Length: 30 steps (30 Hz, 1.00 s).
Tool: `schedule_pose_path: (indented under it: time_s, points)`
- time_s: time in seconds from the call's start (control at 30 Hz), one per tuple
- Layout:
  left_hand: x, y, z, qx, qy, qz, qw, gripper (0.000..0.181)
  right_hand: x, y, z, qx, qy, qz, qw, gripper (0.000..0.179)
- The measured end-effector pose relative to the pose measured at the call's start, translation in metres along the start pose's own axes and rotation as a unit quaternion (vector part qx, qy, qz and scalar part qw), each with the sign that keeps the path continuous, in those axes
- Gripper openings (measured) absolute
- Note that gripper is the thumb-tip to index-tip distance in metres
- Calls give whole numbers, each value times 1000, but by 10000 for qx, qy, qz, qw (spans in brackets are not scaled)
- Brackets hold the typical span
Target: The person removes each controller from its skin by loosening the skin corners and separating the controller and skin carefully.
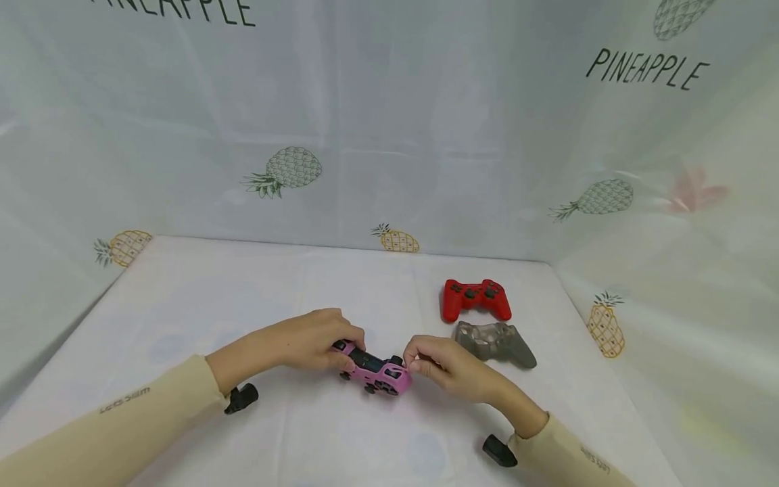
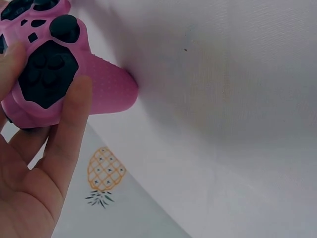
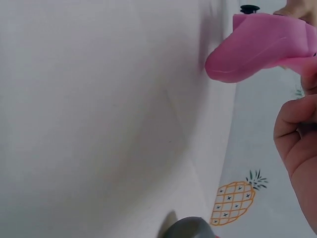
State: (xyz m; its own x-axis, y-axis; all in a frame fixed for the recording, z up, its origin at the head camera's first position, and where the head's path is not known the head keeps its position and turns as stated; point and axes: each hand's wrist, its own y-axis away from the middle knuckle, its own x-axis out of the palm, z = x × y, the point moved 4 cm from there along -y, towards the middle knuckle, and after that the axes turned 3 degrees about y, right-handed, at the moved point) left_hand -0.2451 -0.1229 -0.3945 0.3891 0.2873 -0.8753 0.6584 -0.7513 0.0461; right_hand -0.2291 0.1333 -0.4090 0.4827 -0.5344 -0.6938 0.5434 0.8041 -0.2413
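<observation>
A game controller (image 1: 365, 361) in a pink silicone cover (image 1: 398, 381) is held tilted over the white table, black buttons and sticks showing. My left hand (image 1: 316, 341) grips its left end, with thumb and fingers on either side in the left wrist view. At the right end, my right hand (image 1: 453, 365) pinches the cover's edge between thumb and curled fingers. The right wrist view shows the pink cover (image 3: 262, 47) drawn out toward those fingertips, which are partly cut off by the frame.
Right of the hands, a red controller (image 1: 477, 299) lies behind a grey-brown controller or cover (image 1: 494, 341) on the white cloth (image 1: 341, 439). A pineapple-print curtain (image 1: 395, 135) hangs behind and at the sides. Black wrist devices (image 1: 500, 451) sit by both sleeves.
</observation>
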Motion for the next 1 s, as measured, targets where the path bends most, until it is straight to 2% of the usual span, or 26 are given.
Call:
schedule_pose_path:
  time_s: [0.1, 0.17, 0.33, 0.53, 0.7, 0.87, 1.0]
  points:
    - [-3, -1, 0, -37, -98, -6, 9999, 17, 2, 2, 0, -125, 203, -162, 9996, 8]
    - [-5, -1, 0, -26, -107, -6, 9999, 17, 4, 2, -2, -63, 274, -263, 9993, 8]
    - [-6, -4, 0, 95, 10, 26, 10000, 16, 6, 2, -7, 424, 280, -431, 9978, 9]
    - [-2, -4, 1, 23, 74, 16, 10000, 17, 5, 3, -9, 989, 178, -595, 9932, 9]
    - [-2, -5, -3, 113, 143, -39, 9998, 15, -3, 2, -6, 1252, 432, -764, 9882, 9]
    - [-2, -9, -4, 115, 166, -144, 9997, 13, -20, -11, 8, 1045, 755, -654, 9895, 6]
    - [0, -14, -3, 41, 241, -232, 9994, 12, -31, -28, 23, 672, 1131, -88, 9913, 14]
